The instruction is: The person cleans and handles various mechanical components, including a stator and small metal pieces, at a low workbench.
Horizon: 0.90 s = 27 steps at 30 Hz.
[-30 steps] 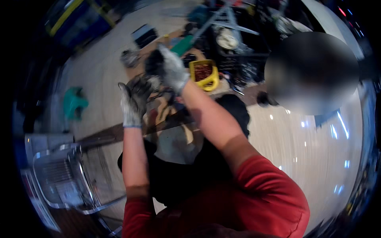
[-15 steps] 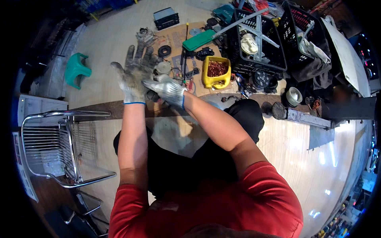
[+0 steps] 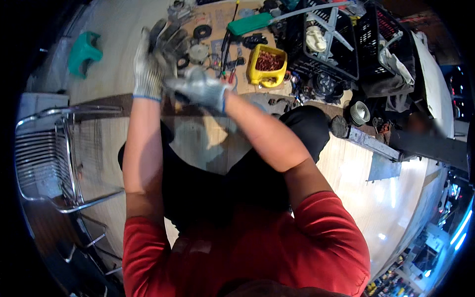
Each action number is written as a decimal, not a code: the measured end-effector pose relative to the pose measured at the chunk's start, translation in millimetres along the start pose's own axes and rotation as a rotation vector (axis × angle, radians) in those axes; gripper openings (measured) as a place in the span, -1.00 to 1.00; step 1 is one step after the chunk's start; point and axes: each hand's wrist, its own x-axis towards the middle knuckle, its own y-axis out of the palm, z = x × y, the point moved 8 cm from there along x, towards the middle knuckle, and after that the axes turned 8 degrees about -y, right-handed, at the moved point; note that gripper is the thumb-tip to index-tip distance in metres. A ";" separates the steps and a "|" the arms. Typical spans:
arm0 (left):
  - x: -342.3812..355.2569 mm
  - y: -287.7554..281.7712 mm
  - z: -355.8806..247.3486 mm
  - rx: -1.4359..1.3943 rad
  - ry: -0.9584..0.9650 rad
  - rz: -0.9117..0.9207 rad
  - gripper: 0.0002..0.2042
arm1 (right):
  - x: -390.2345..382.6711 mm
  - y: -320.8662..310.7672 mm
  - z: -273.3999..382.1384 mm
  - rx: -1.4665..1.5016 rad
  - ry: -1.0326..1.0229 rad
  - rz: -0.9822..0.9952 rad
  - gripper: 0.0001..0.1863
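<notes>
Both my hands wear pale knitted work gloves with blue cuffs, darkened on the palm and fingers. My left hand [image 3: 152, 69] is raised with its fingers stretched out, nothing in it. Close to the base of its palm is my right hand [image 3: 202, 89], smeared by motion; its fingertips cannot be made out, nor whether they touch the left glove. Just beyond the gloves lie a round pale metal part [image 3: 198, 52] and a black ring [image 3: 202, 32]. Further right stands a cut-open yellow jug [image 3: 255, 77] full of reddish-brown bits.
A green flat-headed tool [image 3: 251, 24] leans its long grey handle over a black crate [image 3: 341, 70] of parts. A white fan wheel [image 3: 359, 113] is at the right. On the left are a green stool [image 3: 80, 55] and a metal-framed chair [image 3: 69, 110].
My left hand has turned more edge-on, its fingers closer together. My right hand has shifted slightly and blurred. The whole view has tilted, moving the floor items upward.
</notes>
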 end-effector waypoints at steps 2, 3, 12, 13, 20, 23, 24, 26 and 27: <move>-0.9 -16.7 -13.1 0.159 0.042 0.021 -0.40 | 0.9 -35.7 9.6 -0.291 0.176 -0.068 -0.49; 0.6 -9.8 -25.5 0.219 0.079 0.050 -0.39 | -6.0 -65.2 2.8 -0.327 0.309 -0.191 -0.45; -36.5 -21.0 -96.4 0.525 0.149 -0.322 -0.65 | -38.0 -188.9 -106.1 -0.612 0.196 -0.501 -0.42; -43.9 -21.9 -97.8 0.573 0.206 -0.327 -0.66 | -41.3 -180.2 -131.7 -0.648 0.349 -0.436 -0.44; -67.3 29.4 -96.1 1.255 0.341 -0.309 -0.46 | -151.8 -151.5 -305.9 -0.988 1.034 -0.016 -0.53; -49.3 11.4 -88.7 1.320 0.264 -0.361 -0.46 | -132.5 -126.8 -322.2 -1.008 1.012 0.071 -0.58; -54.3 11.6 -89.9 1.361 0.260 -0.374 -0.46 | -115.9 -109.5 -314.2 -1.084 0.923 0.174 -0.58; -45.5 10.7 -90.8 1.402 0.246 -0.379 -0.46 | -102.9 -93.1 -331.1 -1.160 0.799 0.252 -0.56; -35.4 1.6 -89.6 1.405 0.229 -0.387 -0.46 | -99.6 -85.7 -347.3 -1.245 0.770 0.386 -0.57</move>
